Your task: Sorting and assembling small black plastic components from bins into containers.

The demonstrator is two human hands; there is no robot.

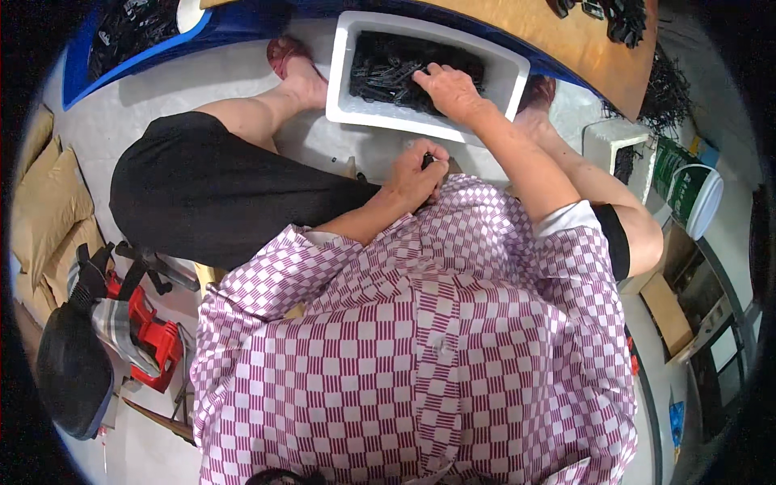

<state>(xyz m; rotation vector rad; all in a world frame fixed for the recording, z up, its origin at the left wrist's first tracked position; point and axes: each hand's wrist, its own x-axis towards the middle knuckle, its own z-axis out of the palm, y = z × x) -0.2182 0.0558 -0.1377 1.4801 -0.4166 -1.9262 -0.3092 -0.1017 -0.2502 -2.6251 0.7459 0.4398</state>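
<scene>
My left hand (pixel 416 175) is in front of my body, its fingers closed round a small black plastic piece (pixel 428 161). Only the piece's top shows, so its exact kind is hidden. My right hand (pixel 454 92) reaches over the white foam box (pixel 343 73), palm down with thumb and forefinger apart, at the heap of thin black plastic pieces (pixel 388 81) inside. Nothing shows between its fingers, though the undersides of the fingertips are out of sight.
A wooden tabletop (pixel 638 61) with black parts overhangs the box. At left are a blue tray (pixel 77 77), cardboard-coloured bags (pixel 56 210) and a red plastic thing (pixel 162 343). A smaller white box (pixel 598 141) and a green bucket (pixel 683 182) lie at right.
</scene>
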